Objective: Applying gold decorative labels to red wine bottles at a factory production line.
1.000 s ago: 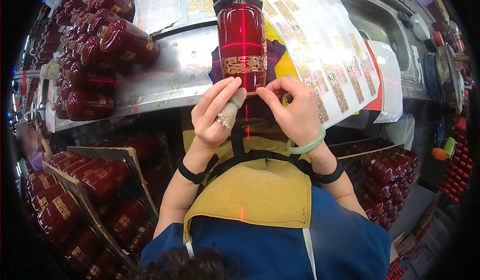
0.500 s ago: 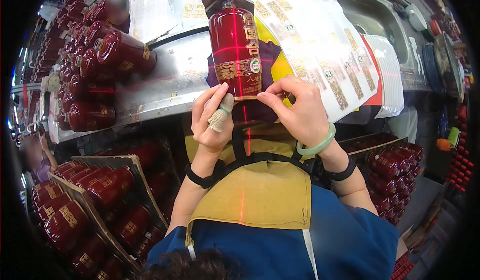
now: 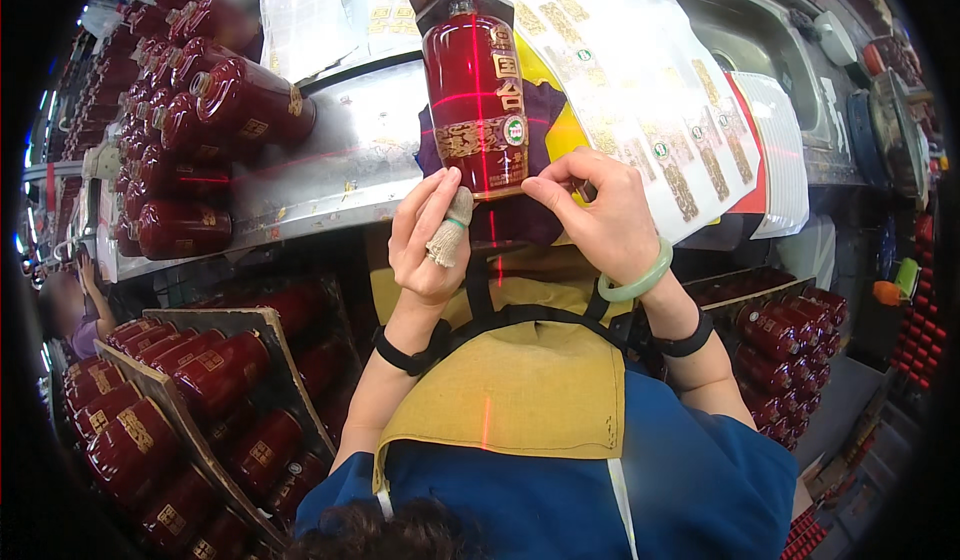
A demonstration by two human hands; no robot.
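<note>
A glossy red bottle (image 3: 475,90) with gold lettering, a gold band and a small green-and-white round mark lies on a purple cloth (image 3: 540,103), its neck against a dark angular stand (image 3: 465,0). My left hand (image 3: 432,235) is closed at the bottle's lower left corner, fingertips on the side and covered thumb by the base. A knitted finger cover (image 3: 448,232) with a green band sits on that thumb. My right hand (image 3: 600,210) pinches at the lower right corner; whatever is between its fingertips is too small to tell. A green bangle (image 3: 638,278) circles the right wrist.
Sheets of gold decals (image 3: 650,120) spread right of the bottle, beside a metal sink (image 3: 750,50). Many red bottles (image 3: 250,100) crowd the bench at left. Wooden-sided racks of bottles (image 3: 215,360) stand below left and right (image 3: 780,350). Another person (image 3: 80,310) is at far left.
The bottle and both hands have shifted very slightly right in the picture. My hands keep their places at the bottle's lower corners.
</note>
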